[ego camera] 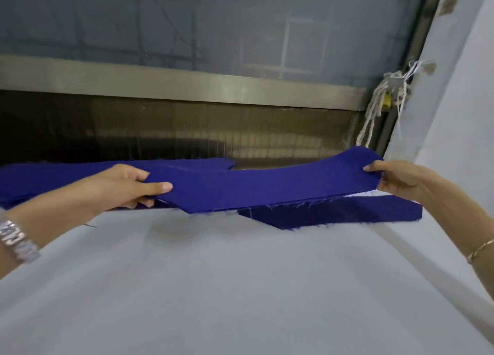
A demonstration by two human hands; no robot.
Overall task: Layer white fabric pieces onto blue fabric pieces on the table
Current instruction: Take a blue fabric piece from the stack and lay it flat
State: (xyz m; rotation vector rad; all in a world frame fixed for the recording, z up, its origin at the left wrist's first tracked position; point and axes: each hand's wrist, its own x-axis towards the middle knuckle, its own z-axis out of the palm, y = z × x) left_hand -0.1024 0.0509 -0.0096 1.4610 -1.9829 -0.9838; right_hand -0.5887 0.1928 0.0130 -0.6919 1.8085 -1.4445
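With your left hand (125, 186) and right hand (393, 178) each pinching an end of the blue fabric piece (240, 186) held above the stack (347, 213) at the far edge of the counter (240, 274), uneven tension may drag lower pieces askew.

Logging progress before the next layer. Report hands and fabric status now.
Both gripping: left hand and right hand hold top blue fabric piece by its ends, above blue stack. A white edge shows beneath right end. Nothing in the way.
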